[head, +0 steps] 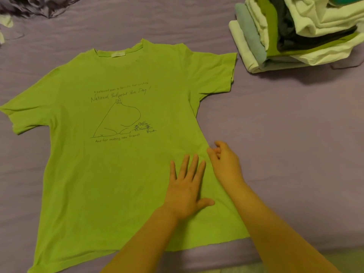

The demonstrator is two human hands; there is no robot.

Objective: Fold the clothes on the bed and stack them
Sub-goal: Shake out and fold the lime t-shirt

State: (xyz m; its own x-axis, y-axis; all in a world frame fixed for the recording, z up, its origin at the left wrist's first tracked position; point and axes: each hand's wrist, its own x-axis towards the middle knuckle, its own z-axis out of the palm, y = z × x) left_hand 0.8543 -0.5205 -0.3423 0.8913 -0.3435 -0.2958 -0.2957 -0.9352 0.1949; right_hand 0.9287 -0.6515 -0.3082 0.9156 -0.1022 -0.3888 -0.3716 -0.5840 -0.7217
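Note:
A lime green T-shirt (pixel 110 170) with a line drawing and handwriting on its chest lies spread flat, front up, on the purple bed sheet (pixel 285 154). My left hand (pixel 186 186) presses flat on the shirt's lower right part, fingers straight and spread. Right beside it, my right hand (pixel 224 162) rests at the shirt's right side seam with fingers loosely curled; whether they pinch the fabric edge cannot be made out. A stack of folded clothes (pixel 295 32) in white, pale blue, green and grey sits at the top right.
Crumpled dark fabric (pixel 39 4) lies at the top left corner, with a scrap of pale cloth (pixel 6 21) beside it. Bare purple sheet stretches to the right of the shirt, below the stack. The bed's near edge runs along the bottom.

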